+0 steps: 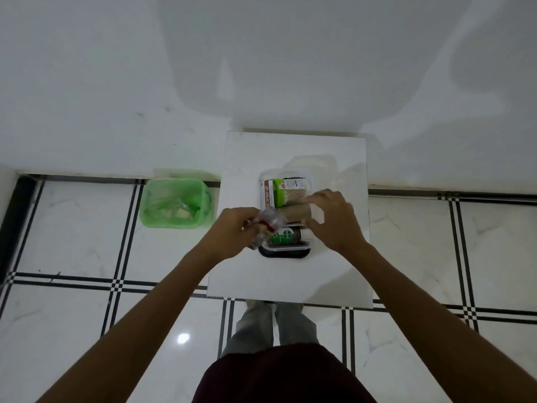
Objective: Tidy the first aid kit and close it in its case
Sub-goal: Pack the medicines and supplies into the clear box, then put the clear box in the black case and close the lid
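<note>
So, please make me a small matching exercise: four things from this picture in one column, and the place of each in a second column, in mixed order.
Things:
1. green bin
2. crumpled wrapper
3. brown bottle
4. ointment box

Places:
A. at the near end of the case
B. on the floor, left of the table
C. in the left hand
D. at the far left of the case

Pairs: 1-B, 2-C, 3-A, 4-D
</note>
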Demonstrator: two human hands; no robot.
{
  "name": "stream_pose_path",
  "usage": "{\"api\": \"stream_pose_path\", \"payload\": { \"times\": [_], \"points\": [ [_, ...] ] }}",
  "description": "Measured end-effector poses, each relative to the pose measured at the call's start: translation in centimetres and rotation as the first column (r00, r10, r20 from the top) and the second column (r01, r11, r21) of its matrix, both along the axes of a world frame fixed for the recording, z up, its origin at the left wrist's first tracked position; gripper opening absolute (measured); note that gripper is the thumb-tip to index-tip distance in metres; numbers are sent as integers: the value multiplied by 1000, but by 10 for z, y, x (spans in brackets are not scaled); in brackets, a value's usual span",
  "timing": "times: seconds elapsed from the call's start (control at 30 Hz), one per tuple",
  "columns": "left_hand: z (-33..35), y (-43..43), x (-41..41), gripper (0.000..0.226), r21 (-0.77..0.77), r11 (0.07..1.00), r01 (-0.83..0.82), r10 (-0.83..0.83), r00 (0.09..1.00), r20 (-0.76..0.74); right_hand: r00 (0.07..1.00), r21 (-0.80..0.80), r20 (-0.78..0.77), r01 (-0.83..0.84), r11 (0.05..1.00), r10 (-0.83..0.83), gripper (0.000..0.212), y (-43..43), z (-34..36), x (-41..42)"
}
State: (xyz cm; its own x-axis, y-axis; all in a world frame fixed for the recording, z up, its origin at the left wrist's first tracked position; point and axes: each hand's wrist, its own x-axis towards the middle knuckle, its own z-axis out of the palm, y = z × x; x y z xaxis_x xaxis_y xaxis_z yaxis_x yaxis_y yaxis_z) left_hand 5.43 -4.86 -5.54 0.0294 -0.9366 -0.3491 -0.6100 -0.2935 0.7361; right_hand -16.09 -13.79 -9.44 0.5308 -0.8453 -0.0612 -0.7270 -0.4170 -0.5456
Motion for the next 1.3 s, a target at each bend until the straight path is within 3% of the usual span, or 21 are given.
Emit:
{"api": "stream_pose_path", "payload": {
  "times": [0.07,0.13,0.23,0.37,0.47,0.57,0.6,0.67,0.77,0.83,0.9,0.93,0.97,1.0,1.03,1.1,1.17,1.3],
  "points": [
    [2,-15,-16,14,-11,993,114,-113,993,31,971,240,231,10,971,-67,40,1,8,-8],
    [-5,-31,-28,19,18,981,194,-195,977,86,947,384,311,-44,922,-84,45,3,15,-13],
    [-21,-47,-39,33,67,962,265,-271,956,111,965,455,246,-38,890,-85,39,7,12,-15],
    [-35,-51,-43,42,104,956,274,-286,950,126,989,340,92,79,937,-117,11,11,-2,-12],
    [-41,-38,-39,36,-17,999,46,-44,993,110,993,311,53,81,947,-102,18,15,-11,-6],
    [-48,-18,-32,36,-150,920,-363,377,923,79,993,248,-26,115,962,-112,12,18,-17,0],
    [-49,-13,-31,41,-135,895,-424,437,895,86,989,242,-10,148,959,-150,15,19,-17,1],
    [-51,-8,-31,50,42,903,-428,425,903,55,963,285,57,235,929,-262,23,22,-14,0],
    [-45,-12,-29,44,314,889,-332,386,914,-127,859,420,94,424,802,-504,24,22,-15,-2],
    [-42,-13,-26,40,298,912,-283,335,932,-141,717,568,51,552,611,-695,19,19,-24,-3],
    [-36,-12,-22,36,241,936,-256,296,944,-146,496,802,53,496,332,-867,27,18,-31,5],
    [-33,-11,-19,35,221,943,-250,286,947,-147,380,849,58,468,246,-923,37,19,-34,10],
    [-31,-9,-15,35,209,944,-256,288,948,-138,302,834,63,507,217,-951,45,20,-40,14],
    [-28,-6,-11,35,203,940,-273,302,945,-128,300,767,71,594,245,-951,48,20,-46,18],
    [-26,-3,-6,36,196,938,-288,314,941,-121,364,672,54,675,303,-930,46,21,-53,20],
    [-24,6,2,37,171,934,-314,336,934,-119,574,526,-70,716,458,-816,40,26,-70,25],
    [-23,13,9,38,163,926,-341,362,924,-125,720,496,-193,658,567,-667,37,32,-87,29],
    [-26,17,16,41,188,916,-354,381,915,-136,771,480,-223,620,621,-597,26,31,-95,25]
  ]
}}
